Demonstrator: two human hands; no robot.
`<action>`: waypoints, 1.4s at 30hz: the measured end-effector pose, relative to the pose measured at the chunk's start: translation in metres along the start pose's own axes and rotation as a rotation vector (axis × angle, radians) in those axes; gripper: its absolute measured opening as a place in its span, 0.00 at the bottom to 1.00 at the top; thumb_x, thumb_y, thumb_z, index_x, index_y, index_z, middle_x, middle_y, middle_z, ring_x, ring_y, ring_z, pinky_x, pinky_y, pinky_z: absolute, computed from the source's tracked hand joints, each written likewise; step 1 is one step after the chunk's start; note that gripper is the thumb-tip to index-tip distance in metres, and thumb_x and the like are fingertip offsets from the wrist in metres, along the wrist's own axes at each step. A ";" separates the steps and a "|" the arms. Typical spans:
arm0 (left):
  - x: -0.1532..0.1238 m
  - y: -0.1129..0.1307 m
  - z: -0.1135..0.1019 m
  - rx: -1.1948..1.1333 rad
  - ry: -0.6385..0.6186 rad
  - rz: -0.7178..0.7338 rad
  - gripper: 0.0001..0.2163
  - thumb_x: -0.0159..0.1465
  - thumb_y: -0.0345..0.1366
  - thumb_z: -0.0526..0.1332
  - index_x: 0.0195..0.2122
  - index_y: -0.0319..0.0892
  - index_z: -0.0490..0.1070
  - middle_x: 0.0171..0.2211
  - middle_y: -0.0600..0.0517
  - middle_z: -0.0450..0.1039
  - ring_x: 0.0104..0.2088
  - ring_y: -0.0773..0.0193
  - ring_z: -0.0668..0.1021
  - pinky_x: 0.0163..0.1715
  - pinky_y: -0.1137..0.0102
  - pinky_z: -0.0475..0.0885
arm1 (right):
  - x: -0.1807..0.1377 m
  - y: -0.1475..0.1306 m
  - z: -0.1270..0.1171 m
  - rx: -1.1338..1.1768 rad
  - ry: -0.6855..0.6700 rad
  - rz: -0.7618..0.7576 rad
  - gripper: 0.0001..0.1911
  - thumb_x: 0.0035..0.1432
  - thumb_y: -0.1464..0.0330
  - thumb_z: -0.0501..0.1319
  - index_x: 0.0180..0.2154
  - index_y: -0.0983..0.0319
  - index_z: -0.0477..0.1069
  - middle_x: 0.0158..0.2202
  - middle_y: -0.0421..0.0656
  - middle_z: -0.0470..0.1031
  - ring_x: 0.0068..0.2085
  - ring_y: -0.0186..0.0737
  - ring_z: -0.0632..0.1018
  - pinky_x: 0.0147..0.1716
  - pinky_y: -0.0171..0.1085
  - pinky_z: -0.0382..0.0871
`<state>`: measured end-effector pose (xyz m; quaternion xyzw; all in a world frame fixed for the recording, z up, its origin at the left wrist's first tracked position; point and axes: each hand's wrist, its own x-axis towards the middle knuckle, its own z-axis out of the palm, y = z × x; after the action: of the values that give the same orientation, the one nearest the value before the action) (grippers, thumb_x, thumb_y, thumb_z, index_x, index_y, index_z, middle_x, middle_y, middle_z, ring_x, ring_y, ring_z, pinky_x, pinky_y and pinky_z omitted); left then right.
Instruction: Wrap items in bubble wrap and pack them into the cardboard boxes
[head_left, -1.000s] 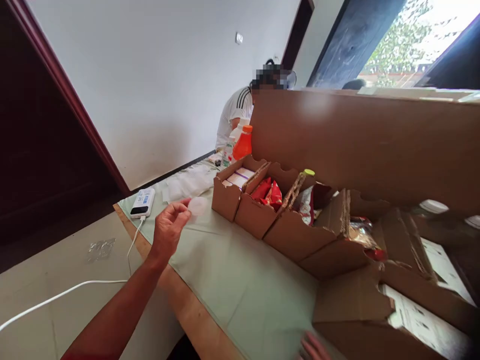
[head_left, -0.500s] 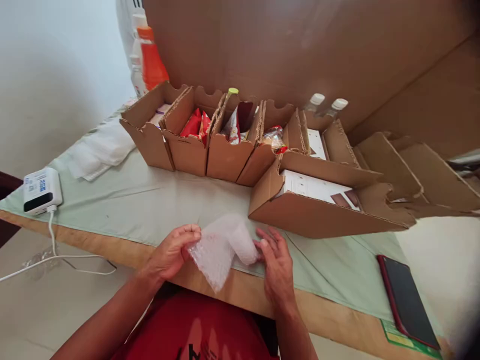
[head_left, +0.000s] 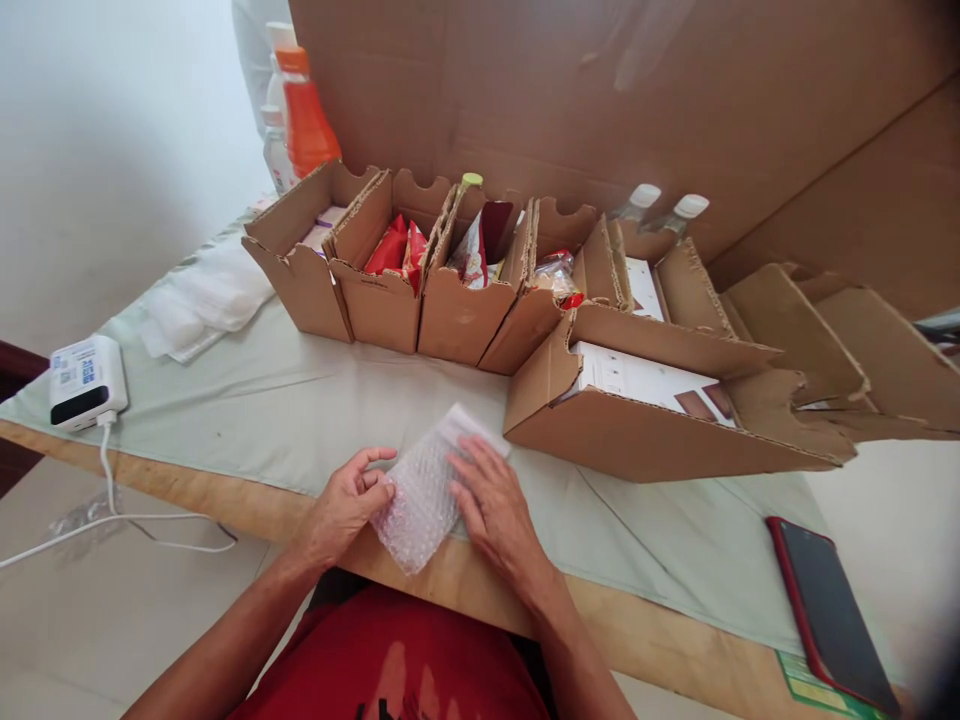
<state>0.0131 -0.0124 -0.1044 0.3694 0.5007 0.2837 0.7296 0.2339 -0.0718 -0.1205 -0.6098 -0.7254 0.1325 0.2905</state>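
Flattening a small sheet of clear bubble wrap (head_left: 424, 490) on the pale green cloth (head_left: 300, 400), at the near middle of the table, with its near corner hanging a little over the wooden table edge (head_left: 660, 640). Pinching the left border of the sheet with the left hand (head_left: 346, 505), thumb and fingers closed narrow on it. Pressing down on the right half with the right hand (head_left: 495, 510), palm flat and fingers spread wide, gripping nothing.

Judging from this: smoothing or folding the wrap, probably at an early point of the work. Calling next for a firm hold on the left border while sliding the flat hand, and for keeping the sheet back from the edge, so as not to let it slip off.

Having free cloth to the left of the hands, as far as the white power bank (head_left: 86, 382) at the far left. Being closed in on the far right by the low brown cardboard box (head_left: 645, 440), which is just beside the far corner of the wrap. Lying well apart on the near right, a dark phone with red rim (head_left: 829, 610).
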 end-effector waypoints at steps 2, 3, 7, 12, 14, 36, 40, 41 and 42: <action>-0.002 0.000 -0.006 0.080 -0.007 0.010 0.32 0.50 0.45 0.72 0.54 0.39 0.65 0.22 0.60 0.69 0.23 0.68 0.70 0.25 0.73 0.64 | 0.009 0.012 0.006 -0.127 0.066 0.065 0.19 0.68 0.65 0.55 0.57 0.61 0.74 0.64 0.53 0.69 0.66 0.57 0.68 0.58 0.58 0.69; -0.002 0.000 -0.009 0.117 -0.003 0.012 0.32 0.51 0.44 0.70 0.55 0.38 0.64 0.21 0.61 0.68 0.22 0.68 0.68 0.25 0.73 0.63 | 0.013 0.018 0.008 -0.166 0.093 0.079 0.20 0.67 0.64 0.56 0.57 0.61 0.74 0.64 0.53 0.69 0.65 0.58 0.69 0.58 0.58 0.70; -0.006 0.001 -0.021 0.252 0.029 0.027 0.31 0.53 0.44 0.65 0.57 0.36 0.64 0.22 0.61 0.63 0.23 0.68 0.66 0.24 0.73 0.61 | 0.020 0.029 0.013 -0.195 0.217 0.095 0.18 0.66 0.65 0.58 0.54 0.61 0.76 0.57 0.53 0.76 0.55 0.56 0.77 0.52 0.55 0.74; -0.009 0.013 -0.037 0.432 0.146 0.163 0.29 0.56 0.44 0.62 0.57 0.37 0.66 0.23 0.59 0.65 0.25 0.65 0.68 0.26 0.71 0.62 | 0.019 0.022 0.001 -0.073 0.356 0.168 0.14 0.69 0.66 0.55 0.47 0.61 0.78 0.45 0.49 0.81 0.46 0.46 0.81 0.48 0.46 0.76; -0.008 0.025 -0.045 0.476 0.211 0.220 0.29 0.56 0.45 0.62 0.57 0.37 0.67 0.25 0.57 0.68 0.25 0.65 0.70 0.27 0.71 0.64 | 0.009 0.015 -0.013 0.074 0.393 0.290 0.13 0.66 0.63 0.59 0.48 0.59 0.77 0.45 0.47 0.81 0.45 0.44 0.81 0.46 0.42 0.77; 0.009 0.027 0.028 0.799 -0.074 0.372 0.18 0.62 0.47 0.61 0.50 0.45 0.76 0.45 0.46 0.76 0.40 0.55 0.78 0.30 0.67 0.73 | -0.073 0.013 -0.035 -0.254 0.367 0.309 0.16 0.67 0.70 0.55 0.54 0.59 0.72 0.62 0.54 0.69 0.60 0.55 0.73 0.55 0.56 0.70; 0.022 0.021 0.040 0.472 -0.174 0.088 0.22 0.57 0.49 0.68 0.48 0.41 0.75 0.42 0.46 0.77 0.34 0.60 0.78 0.30 0.67 0.76 | -0.017 -0.028 0.007 -0.116 -0.028 0.084 0.19 0.65 0.71 0.59 0.57 0.60 0.71 0.64 0.51 0.68 0.64 0.53 0.69 0.58 0.53 0.68; 0.028 0.021 0.037 0.392 -0.159 0.036 0.24 0.56 0.50 0.69 0.49 0.41 0.73 0.42 0.46 0.77 0.33 0.60 0.78 0.29 0.67 0.76 | -0.010 -0.031 0.013 -0.096 -0.082 0.051 0.21 0.64 0.70 0.60 0.58 0.60 0.70 0.65 0.50 0.69 0.65 0.52 0.68 0.60 0.52 0.67; 0.032 0.021 0.034 0.322 -0.150 -0.003 0.26 0.56 0.51 0.69 0.49 0.40 0.72 0.43 0.45 0.77 0.33 0.61 0.78 0.27 0.68 0.76 | -0.009 -0.029 0.016 -0.088 -0.107 0.032 0.21 0.64 0.69 0.61 0.59 0.60 0.70 0.64 0.49 0.69 0.65 0.52 0.68 0.61 0.52 0.66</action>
<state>0.0553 0.0161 -0.0965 0.5010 0.4842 0.1703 0.6968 0.2019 -0.0844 -0.1194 -0.6254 -0.7352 0.1375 0.2222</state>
